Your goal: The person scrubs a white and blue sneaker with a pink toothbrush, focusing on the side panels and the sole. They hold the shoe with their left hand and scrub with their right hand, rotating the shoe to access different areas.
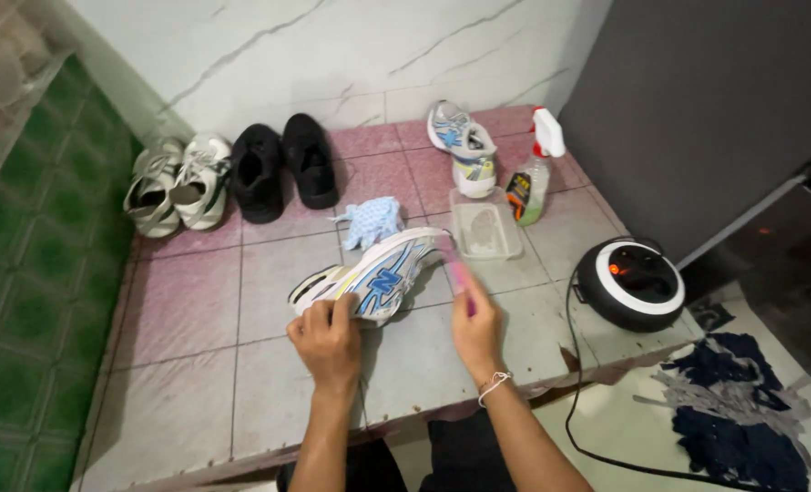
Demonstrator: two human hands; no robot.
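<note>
Left hand (328, 339) gripping white-blue sneaker (373, 278), right hand (476, 330) with pink brush (460, 278).

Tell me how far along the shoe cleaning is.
Done: cannot tell that any shoe is finished. In hand: the left hand holds a white-and-blue sneaker while the right hand puts a pink brush to it. Left: its mate, the black pair and the white pair wait.

Likely a home (tiled floor (196, 310)), shoe pairs (232, 178), marble-look wall (332, 55)
</note>
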